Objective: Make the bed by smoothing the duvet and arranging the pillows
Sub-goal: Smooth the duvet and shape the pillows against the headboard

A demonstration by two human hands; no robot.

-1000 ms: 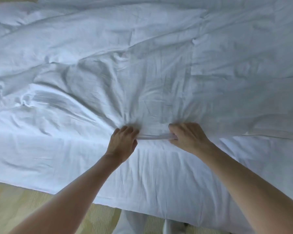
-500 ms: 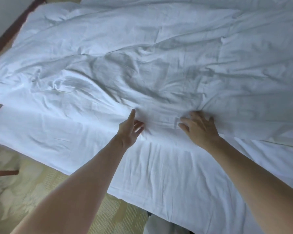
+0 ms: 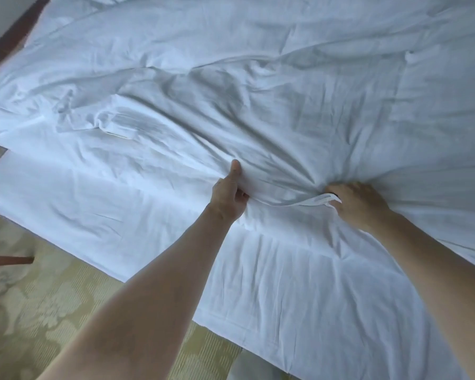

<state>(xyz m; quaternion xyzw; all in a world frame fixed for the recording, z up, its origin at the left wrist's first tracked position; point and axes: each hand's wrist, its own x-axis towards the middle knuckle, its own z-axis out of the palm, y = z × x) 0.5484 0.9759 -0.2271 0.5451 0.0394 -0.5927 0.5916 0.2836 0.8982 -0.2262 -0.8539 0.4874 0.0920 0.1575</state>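
A white, wrinkled duvet covers most of the bed, its near edge lying across the white sheet. My left hand pinches the duvet's edge, thumb on top and fingers tucked under the fabric. About a forearm's length to the right, my right hand grips a bunched fold of the same edge, with creases fanning out from it. A short stretch of hem lifts between the two hands. No pillows are in view.
Patterned beige carpet lies at the lower left beside the bed. A brown wooden piece juts in at the left edge. A dark wooden strip runs along the bed's far left side.
Both hands had let go and lay flat half a second ago; now they grip the duvet edge again, farther apart. The view has shifted left, showing more carpet.
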